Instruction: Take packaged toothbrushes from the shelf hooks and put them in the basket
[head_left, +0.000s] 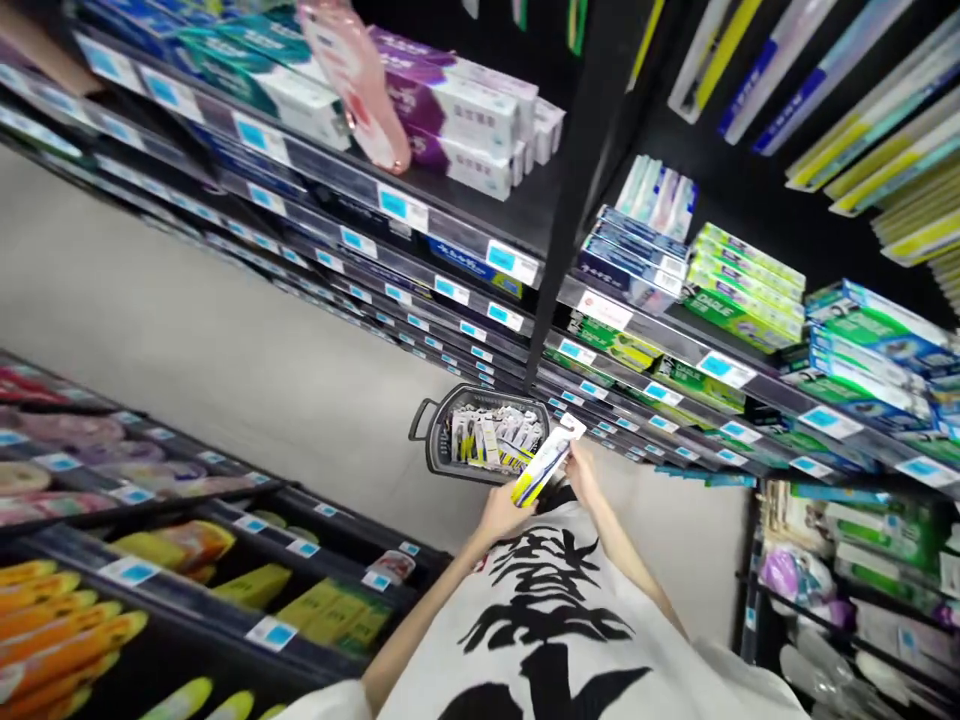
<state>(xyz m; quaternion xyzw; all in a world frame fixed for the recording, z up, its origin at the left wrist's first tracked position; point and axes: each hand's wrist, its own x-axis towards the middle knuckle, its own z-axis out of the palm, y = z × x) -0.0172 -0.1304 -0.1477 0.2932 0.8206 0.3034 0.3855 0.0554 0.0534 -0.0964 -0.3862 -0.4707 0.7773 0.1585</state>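
A toothbrush pack (546,462), white with yellow and blue, is held in front of my chest between both hands. My left hand (506,512) grips its lower yellow end. Near the top, by the hanging tab, my right hand (582,472) closes on the pack's edge. Just beyond them on the floor stands a dark grey shopping basket (433,445), full of similar white and yellow packs (487,440). The held pack overlaps the basket's right end from my view.
Ahead, a dark shelf (465,205) carries toothpaste boxes (465,110) in purple, teal and green. Toothbrush packs (885,120) hang at the upper right. Another shelf (187,570) with orange and yellow packages borders the grey floor (247,340) on the left.
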